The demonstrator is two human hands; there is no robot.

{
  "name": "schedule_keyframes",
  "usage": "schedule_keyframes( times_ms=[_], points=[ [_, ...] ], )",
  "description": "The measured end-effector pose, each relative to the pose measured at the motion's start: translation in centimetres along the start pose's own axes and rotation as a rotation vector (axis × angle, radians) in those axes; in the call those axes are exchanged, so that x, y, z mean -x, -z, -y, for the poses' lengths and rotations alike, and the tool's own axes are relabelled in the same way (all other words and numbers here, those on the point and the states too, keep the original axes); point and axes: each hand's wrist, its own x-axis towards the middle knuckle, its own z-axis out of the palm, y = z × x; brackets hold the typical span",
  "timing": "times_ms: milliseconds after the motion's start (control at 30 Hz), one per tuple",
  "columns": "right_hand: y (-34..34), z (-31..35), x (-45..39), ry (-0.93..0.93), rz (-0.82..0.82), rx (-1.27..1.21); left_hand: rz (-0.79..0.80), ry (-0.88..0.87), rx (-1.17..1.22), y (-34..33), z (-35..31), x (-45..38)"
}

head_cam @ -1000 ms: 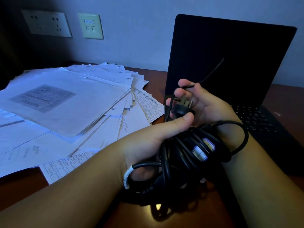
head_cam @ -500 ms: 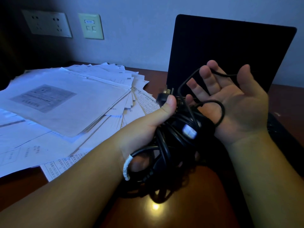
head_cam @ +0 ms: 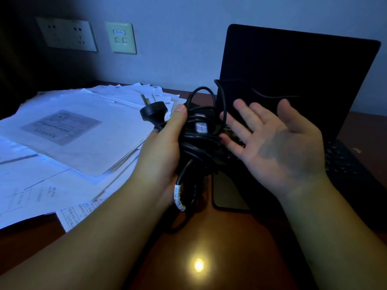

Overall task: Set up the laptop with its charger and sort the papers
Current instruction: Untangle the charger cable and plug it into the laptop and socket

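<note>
Head view: the left hand (head_cam: 161,151) grips the bundled charger (head_cam: 199,141), thumb along its top, the plug (head_cam: 154,110) sticking out up-left over the papers (head_cam: 69,143). The right hand (head_cam: 278,147) is spread wide, palm up, just right of the bundle, fingertips near its cable loops, in front of the open laptop (head_cam: 297,80) on the desk (head_cam: 209,248).

the charger (head_cam: 199,139) is a black bundle of cord with a pale label edged in purple and a white printed tag low on one cord. its plug (head_cam: 154,111), at ten o'clock of the bundle, is black. the laptop (head_cam: 293,80) is black. the papers (head_cam: 73,143) are white with grey print. the desk (head_cam: 209,258) is reddish brown.
</note>
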Motion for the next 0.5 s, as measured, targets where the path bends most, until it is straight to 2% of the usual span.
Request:
schedule_keyframes(
  times_ms=[100,200,300,367,500],
  points=[
    [-0.6,-0.6,-0.1,-0.066,0.039,0.205,-0.043,-0.154,-0.085,-0.4,0.0,0.4],
    [-0.8,-1.5,0.0,0.053,-0.024,0.474,-0.069,-0.249,-0.182,-0.7,0.2,0.9],
    [-0.8,-1.8,0.1,0.247,-0.120,0.621,-0.054,-0.278,-0.230,-0.9,0.3,1.3],
    [-0.7,-1.7,0.0,0.344,-0.239,0.667,-0.054,-0.281,-0.221,-1.0,0.4,1.4],
    [-0.5,-1.9,-0.1,0.376,-0.336,0.750,-0.040,-0.261,-0.174,-1.0,0.3,1.5]
  ],
)
